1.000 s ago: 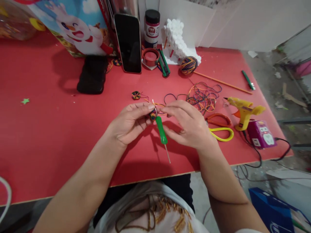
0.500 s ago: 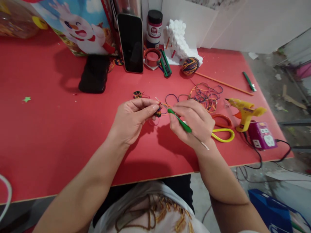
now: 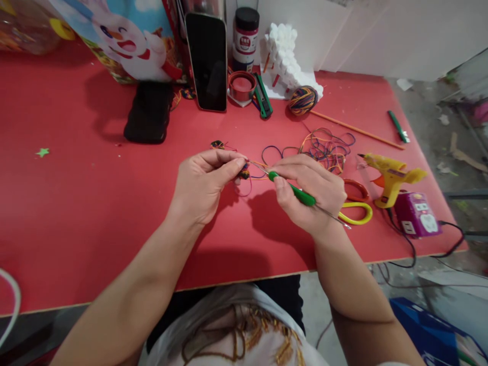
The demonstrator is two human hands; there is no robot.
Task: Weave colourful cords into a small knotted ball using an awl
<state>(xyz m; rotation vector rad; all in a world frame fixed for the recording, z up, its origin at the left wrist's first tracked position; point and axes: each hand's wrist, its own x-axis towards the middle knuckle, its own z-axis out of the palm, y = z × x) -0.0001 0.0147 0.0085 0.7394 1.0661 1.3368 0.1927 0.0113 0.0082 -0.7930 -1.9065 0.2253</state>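
Observation:
Between thumb and fingers, my left hand (image 3: 208, 183) pinches a small multicoloured crocheted piece (image 3: 244, 172). My right hand (image 3: 310, 190) is closed round the green handle of a crochet hook (image 3: 302, 195), whose thin metal tip reaches the piece at my left fingertips. The hook's other metal end sticks out past my right wrist. Strands of yarn run from the piece under my right hand towards a loose tangle of yarn (image 3: 328, 147). Behind my left hand lies another small crocheted piece (image 3: 217, 145). A ball of yarn (image 3: 303, 100) sits further back.
A phone (image 3: 208, 63) stands upright at the back, beside a black case (image 3: 149, 112), a tape roll (image 3: 242, 86) and a green cutter (image 3: 263, 96). To the right are scissors with yellow and red handles (image 3: 357, 213), a yellow glue gun (image 3: 392, 178) and a purple power block (image 3: 417, 213).
My right hand and the hook have shifted slightly right, away from my left fingertips, and the hook lies flatter. My left hand has moved slightly left. The table view has shifted a little.

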